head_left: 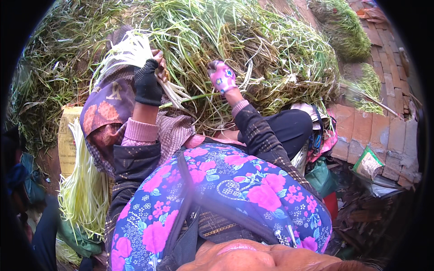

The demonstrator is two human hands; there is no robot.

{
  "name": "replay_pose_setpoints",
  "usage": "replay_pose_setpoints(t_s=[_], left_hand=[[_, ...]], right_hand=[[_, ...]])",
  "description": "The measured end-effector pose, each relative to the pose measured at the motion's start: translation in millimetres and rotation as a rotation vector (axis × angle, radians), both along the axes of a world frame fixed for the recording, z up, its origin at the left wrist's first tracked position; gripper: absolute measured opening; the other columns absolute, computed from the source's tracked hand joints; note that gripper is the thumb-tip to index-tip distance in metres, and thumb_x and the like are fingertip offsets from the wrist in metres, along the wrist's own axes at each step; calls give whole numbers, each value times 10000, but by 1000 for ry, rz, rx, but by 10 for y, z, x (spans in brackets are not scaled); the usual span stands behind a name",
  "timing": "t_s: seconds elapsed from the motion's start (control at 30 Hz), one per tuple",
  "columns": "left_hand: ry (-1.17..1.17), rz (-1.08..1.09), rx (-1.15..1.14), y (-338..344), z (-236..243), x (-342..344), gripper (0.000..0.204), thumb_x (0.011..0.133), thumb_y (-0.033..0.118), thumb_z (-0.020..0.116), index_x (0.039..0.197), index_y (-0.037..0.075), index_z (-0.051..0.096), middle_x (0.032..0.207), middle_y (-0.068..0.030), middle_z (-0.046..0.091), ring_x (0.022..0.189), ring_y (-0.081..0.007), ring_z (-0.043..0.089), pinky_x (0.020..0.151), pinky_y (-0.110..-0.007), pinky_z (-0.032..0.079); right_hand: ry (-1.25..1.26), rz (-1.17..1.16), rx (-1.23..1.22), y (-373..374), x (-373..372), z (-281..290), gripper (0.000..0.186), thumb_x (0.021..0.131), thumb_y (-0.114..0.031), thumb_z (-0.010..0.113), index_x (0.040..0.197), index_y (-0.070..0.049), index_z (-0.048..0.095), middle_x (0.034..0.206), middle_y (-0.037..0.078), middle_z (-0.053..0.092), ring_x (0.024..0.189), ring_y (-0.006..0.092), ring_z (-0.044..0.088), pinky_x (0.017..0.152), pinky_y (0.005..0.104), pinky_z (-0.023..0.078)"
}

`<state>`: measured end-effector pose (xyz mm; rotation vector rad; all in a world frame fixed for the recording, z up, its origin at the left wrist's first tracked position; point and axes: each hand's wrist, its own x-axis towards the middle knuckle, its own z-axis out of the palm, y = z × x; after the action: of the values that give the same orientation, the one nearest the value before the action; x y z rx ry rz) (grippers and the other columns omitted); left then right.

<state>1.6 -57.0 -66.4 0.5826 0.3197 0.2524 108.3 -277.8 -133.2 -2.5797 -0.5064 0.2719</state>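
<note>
My left hand, in a black fingerless glove, is closed around a bunch of long white chive-like stalks. The stalks fan out above the fist, and their cut-looking ends stick out below it to the right. My right hand wears a pink flowered glove and is held apart from the bunch with its fingers curled in. Whatever lies in those fingers, if anything, is too small to tell. One green stalk runs between the bunch and my right wrist. Just beyond both hands spreads a large heap of green leafy stalks.
At the left, a pile of pale yellow-white stalks hangs over a yellow carton. A purple cloth lies beside my left arm. Bricks border the right side, near a green bag and another grass-like bundle.
</note>
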Motion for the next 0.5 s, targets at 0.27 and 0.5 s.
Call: replay_pose_setpoints(t_s=[0.27,0.5], left_hand=[[-3,20,2,-14,70,-17,255,833,76,591,1045,7,467,647,-38,502,425,-102,417,378,-224,360],[46,-9,23,-70,67,-3,259,833,88,592,1046,4,472,671,-29,505,447,-88,423,377,-215,355]], right_hand=[[132,17,-305,160,498,-5,303,748,-316,606,931,-87,681,951,132,664,899,298,635,827,383,492],[490,-5,681,-531,355,1299,171,798,-183,666,923,-66,667,788,51,676,558,71,583,447,178,409]])
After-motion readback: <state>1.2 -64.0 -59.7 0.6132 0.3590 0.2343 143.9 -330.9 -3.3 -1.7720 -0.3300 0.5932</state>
